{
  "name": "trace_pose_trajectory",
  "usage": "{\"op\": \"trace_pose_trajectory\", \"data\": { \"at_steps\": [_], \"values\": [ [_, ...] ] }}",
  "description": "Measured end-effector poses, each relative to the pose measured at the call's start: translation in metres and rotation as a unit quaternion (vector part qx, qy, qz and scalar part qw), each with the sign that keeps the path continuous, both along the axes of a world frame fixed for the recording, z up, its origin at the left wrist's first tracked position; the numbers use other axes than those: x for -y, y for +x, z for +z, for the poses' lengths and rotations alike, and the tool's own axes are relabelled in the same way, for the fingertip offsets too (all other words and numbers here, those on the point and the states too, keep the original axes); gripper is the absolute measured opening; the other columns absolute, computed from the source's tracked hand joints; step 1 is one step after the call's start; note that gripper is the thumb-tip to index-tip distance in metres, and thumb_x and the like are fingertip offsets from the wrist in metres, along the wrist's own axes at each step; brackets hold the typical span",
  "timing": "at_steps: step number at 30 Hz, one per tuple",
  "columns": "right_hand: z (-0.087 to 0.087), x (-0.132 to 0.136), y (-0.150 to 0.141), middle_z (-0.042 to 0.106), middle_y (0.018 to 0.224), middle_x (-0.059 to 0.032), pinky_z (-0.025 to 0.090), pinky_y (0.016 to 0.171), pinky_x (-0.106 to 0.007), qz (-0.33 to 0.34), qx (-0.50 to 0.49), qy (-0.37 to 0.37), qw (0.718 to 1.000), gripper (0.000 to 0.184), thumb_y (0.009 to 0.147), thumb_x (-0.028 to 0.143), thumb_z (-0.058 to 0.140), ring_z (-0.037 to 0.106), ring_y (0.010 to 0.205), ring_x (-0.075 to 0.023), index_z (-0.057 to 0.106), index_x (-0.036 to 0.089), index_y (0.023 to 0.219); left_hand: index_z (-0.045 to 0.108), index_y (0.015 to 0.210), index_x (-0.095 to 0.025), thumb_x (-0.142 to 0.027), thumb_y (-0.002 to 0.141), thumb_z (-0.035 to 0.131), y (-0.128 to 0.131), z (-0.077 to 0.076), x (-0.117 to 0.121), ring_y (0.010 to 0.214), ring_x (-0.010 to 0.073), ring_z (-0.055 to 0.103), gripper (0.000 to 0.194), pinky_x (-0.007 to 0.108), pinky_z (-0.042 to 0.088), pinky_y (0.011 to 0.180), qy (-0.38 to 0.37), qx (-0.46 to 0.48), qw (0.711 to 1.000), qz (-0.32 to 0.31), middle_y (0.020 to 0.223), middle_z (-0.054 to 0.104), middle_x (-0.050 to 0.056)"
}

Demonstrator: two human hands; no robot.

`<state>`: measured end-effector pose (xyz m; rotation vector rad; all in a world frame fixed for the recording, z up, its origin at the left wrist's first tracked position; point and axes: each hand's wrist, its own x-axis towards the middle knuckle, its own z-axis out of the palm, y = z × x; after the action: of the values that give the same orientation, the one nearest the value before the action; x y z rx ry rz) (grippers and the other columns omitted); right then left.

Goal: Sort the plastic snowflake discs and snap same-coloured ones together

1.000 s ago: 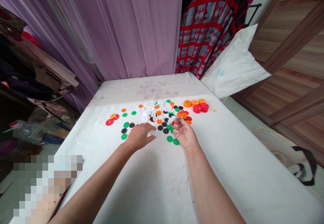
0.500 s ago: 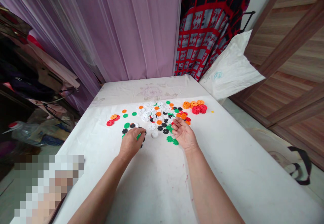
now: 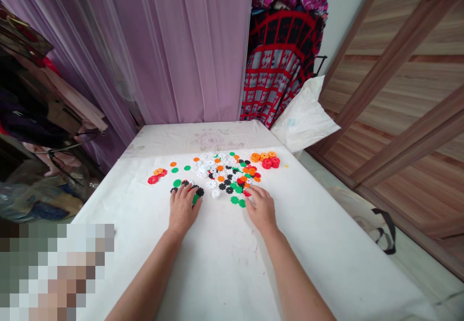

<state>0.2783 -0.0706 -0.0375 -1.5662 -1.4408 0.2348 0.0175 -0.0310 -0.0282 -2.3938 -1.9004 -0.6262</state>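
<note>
A scatter of small flower-shaped plastic discs (image 3: pixel 221 172) in white, black, green, orange and red lies on a white table (image 3: pixel 224 258). My left hand (image 3: pixel 182 208) rests palm down, fingers spread, its fingertips on black and green discs (image 3: pixel 197 193) at the near left of the scatter. My right hand (image 3: pixel 261 208) lies palm down with fingers stretched out, its fingertips touching a red disc (image 3: pixel 247 193) beside green discs (image 3: pixel 237 200). Neither hand holds anything that I can see.
A small stack of orange and red discs (image 3: pixel 266 160) sits at the far right, and a red-and-orange pair (image 3: pixel 155 176) at the far left. Purple curtains (image 3: pixel 174 45) hang behind the table. A white sack (image 3: pixel 304 118) leans at the right, by wooden panels.
My right hand turned from palm up to palm down onto the discs. My left hand drew back to the near left discs and flattened. The camera tilted, so the scene sits lower.
</note>
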Motion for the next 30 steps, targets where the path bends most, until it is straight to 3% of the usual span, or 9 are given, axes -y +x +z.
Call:
{"op": "trace_pose_trajectory", "data": {
  "at_steps": [3, 7, 17, 25, 30],
  "values": [
    [0.004, 0.000, -0.017, 0.054, 0.143, -0.0081, 0.030, 0.109, -0.050, 0.051, 0.196, -0.043, 0.978, 0.035, 0.087, 0.027, 0.054, 0.042, 0.135, -0.0306, 0.068, 0.029, 0.120, 0.060, 0.128, -0.022, -0.038, 0.094, 0.046, 0.001, -0.001, 0.000, 0.138, 0.0341, 0.040, 0.041, 0.057, 0.028, 0.114, -0.012, -0.005, 1.000, 0.013, 0.144, 0.053, 0.013],
    [0.007, -0.007, -0.028, 0.047, 0.149, -0.0103, 0.023, 0.112, -0.055, 0.074, 0.286, -0.106, 0.949, 0.041, 0.094, 0.031, 0.047, 0.037, 0.140, -0.0307, 0.059, 0.025, 0.132, 0.060, 0.129, -0.023, -0.039, 0.094, 0.045, 0.003, 0.002, 0.001, 0.137, 0.0338, 0.042, 0.041, 0.056, 0.030, 0.113, -0.028, -0.010, 0.999, 0.017, 0.144, 0.053, 0.012],
    [0.001, 0.011, -0.004, 0.051, 0.146, -0.0113, 0.031, 0.110, -0.050, 0.023, 0.318, -0.148, 0.936, 0.038, 0.095, 0.033, 0.046, 0.042, 0.136, -0.0284, 0.061, 0.020, 0.128, 0.061, 0.127, -0.020, -0.039, 0.093, 0.047, 0.002, -0.005, -0.004, 0.136, 0.0335, 0.044, 0.042, 0.056, 0.031, 0.113, -0.014, 0.009, 1.000, 0.021, 0.142, 0.055, 0.013],
    [-0.017, 0.015, 0.013, 0.060, 0.135, -0.0125, 0.041, 0.101, -0.047, -0.084, 0.296, -0.099, 0.946, 0.030, 0.093, 0.029, 0.049, 0.052, 0.125, -0.0304, 0.071, 0.021, 0.112, 0.064, 0.123, -0.021, -0.039, 0.094, 0.045, -0.001, -0.013, -0.011, 0.133, 0.0329, 0.047, 0.039, 0.057, 0.033, 0.111, 0.007, 0.053, 0.999, 0.012, 0.138, 0.058, 0.012],
    [-0.018, 0.025, 0.001, 0.062, 0.131, -0.0088, 0.041, 0.100, -0.043, -0.025, 0.304, -0.043, 0.951, 0.026, 0.091, 0.024, 0.051, 0.053, 0.122, -0.0280, 0.074, 0.025, 0.104, 0.068, 0.115, -0.020, -0.040, 0.093, 0.042, -0.012, -0.019, -0.031, 0.125, 0.0314, 0.054, 0.039, 0.052, 0.042, 0.105, 0.059, 0.129, 0.990, -0.020, 0.130, 0.064, 0.013]
  ]
}}
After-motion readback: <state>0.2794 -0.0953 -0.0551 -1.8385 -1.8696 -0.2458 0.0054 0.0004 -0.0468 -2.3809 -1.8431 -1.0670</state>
